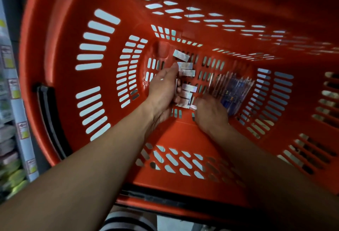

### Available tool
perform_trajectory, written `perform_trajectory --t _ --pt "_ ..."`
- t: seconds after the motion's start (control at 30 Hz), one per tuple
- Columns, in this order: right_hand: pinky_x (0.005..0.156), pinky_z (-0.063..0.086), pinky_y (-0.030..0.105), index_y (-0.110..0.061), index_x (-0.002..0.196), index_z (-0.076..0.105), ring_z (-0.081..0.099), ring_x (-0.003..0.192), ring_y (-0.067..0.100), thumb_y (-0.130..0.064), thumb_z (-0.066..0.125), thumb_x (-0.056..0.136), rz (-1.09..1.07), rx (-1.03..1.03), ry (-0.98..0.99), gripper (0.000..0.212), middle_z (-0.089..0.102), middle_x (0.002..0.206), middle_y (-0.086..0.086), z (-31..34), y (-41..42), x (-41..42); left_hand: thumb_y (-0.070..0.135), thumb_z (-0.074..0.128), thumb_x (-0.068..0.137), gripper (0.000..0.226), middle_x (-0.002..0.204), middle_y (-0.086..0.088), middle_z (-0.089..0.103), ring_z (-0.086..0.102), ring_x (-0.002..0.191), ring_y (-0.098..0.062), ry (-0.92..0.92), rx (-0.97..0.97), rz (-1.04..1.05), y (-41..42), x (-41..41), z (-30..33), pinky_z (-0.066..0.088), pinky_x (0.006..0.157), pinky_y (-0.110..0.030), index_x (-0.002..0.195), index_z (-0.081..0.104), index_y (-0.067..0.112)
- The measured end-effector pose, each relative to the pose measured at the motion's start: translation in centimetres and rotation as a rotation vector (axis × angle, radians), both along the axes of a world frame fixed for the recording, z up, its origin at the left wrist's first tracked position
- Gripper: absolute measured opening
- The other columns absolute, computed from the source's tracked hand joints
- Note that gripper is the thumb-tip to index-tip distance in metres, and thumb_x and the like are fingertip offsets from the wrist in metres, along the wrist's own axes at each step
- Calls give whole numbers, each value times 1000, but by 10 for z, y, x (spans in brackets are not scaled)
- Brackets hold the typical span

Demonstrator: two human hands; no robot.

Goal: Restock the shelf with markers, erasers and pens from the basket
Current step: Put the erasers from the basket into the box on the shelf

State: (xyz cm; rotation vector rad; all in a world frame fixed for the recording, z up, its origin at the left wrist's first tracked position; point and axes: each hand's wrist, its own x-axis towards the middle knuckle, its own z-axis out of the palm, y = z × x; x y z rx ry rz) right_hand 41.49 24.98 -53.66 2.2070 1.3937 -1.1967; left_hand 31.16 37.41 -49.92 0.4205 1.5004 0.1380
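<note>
Nearest the camera, a striped garment (126,219) showed below the near rim of the red basket (60,28), and both bare forearms reached down over that rim into it. The left hand (161,91) lay palm-in on the basket floor, fingers gently curved alongside a row of small white erasers (187,87) and cupping them from the left; its fingertip touched the eraser at the far end of that row. The right hand (211,113) sat just right of the left, fingers curled downward at the near end of the erasers; whether it pinched one could not be told. Just beyond and right of the right hand lay a bundle of blue pens (233,91). Farther past the left fingertips, one more eraser (180,55) rested alone. Left of the left arm, outside the basket, shelves (11,120) stood blurred.
</note>
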Motion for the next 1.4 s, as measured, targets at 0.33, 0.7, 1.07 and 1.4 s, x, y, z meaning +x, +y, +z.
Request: perform_trajectory --t 0.33,0.7,1.07,1.4 --pt "67 48 30 -28 101 65 62 79 13 -31 64 94 -330 10 127 8 65 90 -6 31 -7 7 0 75 90 26 61 3 67 58 45 -10 0 32 -2 -1 4 36 42 39 -20 90 57 19" --pt "57 49 23 -23 112 66 65 54 11 -10 62 100 -883 153 518 18 66 87 -5 191 6 21 12 54 107 15 67 -1 54 52 56 -13 -42 76 -100 1 0 191 38 42 -20 107 69 11" --pt "57 49 19 -31 108 76 60 60 6 -12 63 100 -1017 483 759 25 72 74 -2 416 16 36 10 69 100 22 64 14 61 43 50 -1 -296 487 -566 5 -7 411 35 48 -14 121 75 11" --pt "71 54 15 -46 99 78 72 84 1 -7 70 89 -1020 797 730 40 78 97 -13 549 2 -40 25 72 99 3 90 13 73 65 83 -7 -442 793 -766 11 -49 500 48 79 -35 101 74 27"
